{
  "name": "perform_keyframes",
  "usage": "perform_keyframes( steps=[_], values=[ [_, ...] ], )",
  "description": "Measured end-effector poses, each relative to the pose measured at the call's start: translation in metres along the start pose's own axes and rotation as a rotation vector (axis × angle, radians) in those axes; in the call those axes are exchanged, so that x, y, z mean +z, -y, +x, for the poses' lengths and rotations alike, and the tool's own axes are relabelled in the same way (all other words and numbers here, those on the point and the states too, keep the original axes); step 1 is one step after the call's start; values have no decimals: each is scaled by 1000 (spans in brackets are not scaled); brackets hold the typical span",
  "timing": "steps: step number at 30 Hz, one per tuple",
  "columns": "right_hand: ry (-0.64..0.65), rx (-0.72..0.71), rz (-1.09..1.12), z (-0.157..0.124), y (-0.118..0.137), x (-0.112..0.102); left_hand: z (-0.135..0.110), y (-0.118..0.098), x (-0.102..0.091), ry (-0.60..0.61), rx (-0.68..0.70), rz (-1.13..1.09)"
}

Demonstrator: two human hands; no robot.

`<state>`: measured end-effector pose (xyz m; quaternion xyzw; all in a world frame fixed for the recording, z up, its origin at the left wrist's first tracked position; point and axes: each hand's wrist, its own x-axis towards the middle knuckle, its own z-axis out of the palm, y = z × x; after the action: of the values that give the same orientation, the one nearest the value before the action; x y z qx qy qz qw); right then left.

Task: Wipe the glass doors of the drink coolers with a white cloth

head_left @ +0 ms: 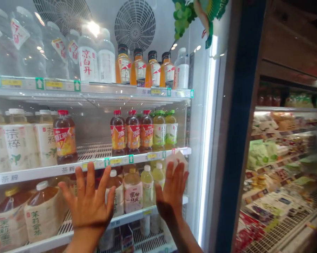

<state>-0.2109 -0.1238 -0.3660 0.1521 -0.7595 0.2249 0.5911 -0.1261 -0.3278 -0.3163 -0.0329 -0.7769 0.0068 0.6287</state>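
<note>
Both my hands are raised in front of a drinks fridge with several wire shelves. My left hand [91, 200] is open, fingers spread, in front of the lower shelf's bottles and holding nothing. My right hand [172, 188] is open too, fingers straight and upright, near the right end of the middle shelf [68, 169]. Behind the right fingertips shows a small pale card or tag [179, 159]; whether the hand touches it I cannot tell. Red-capped iced tea bottles [132, 131] and green-capped bottles [165, 128] stand on the middle shelf just above the hands.
The top shelf carries clear water bottles [87, 59] and orange juice bottles [145, 68]. Large pale tea bottles [21, 138] fill the left. A dark blue door frame [238, 133] rises on the right, with an open chilled case of packaged food [282, 175] beyond it.
</note>
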Motion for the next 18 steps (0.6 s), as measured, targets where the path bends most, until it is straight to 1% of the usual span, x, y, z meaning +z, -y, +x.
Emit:
perform_keyframes(
  steps=[1, 2, 3, 5, 7, 8, 10, 11, 12, 16, 18],
  values=[
    [-8, 31, 8, -3, -6, 0, -1, -1, 3, -21, -11, 5],
    [-1, 29, 18, -7, -7, 0, -1, -1, 4, -40, -17, 12],
    [13, -8, 30, -11, -4, 0, -2, -2, 4, -52, -16, 22],
    [42, -147, 54, -10, 13, -1, -3, -2, 3, -58, -5, 48],
    [45, -271, 83, 4, 34, -2, -3, -3, 2, -46, 13, 72],
    [35, -301, 102, 14, 43, -4, -3, -3, 1, -49, 23, 77],
    [16, -317, 142, 29, 53, -5, -3, -2, 1, -69, 41, 73],
    [13, -311, 157, 29, 54, -5, -4, -2, 1, -81, 47, 70],
    [15, -311, 165, 25, 53, -5, -4, -2, 1, -89, 48, 69],
    [21, -320, 161, -11, 50, -2, -4, -2, 2, -86, 48, 87],
    [16, -306, 176, -12, 56, -2, -5, -2, 2, -89, 47, 93]
  ],
)
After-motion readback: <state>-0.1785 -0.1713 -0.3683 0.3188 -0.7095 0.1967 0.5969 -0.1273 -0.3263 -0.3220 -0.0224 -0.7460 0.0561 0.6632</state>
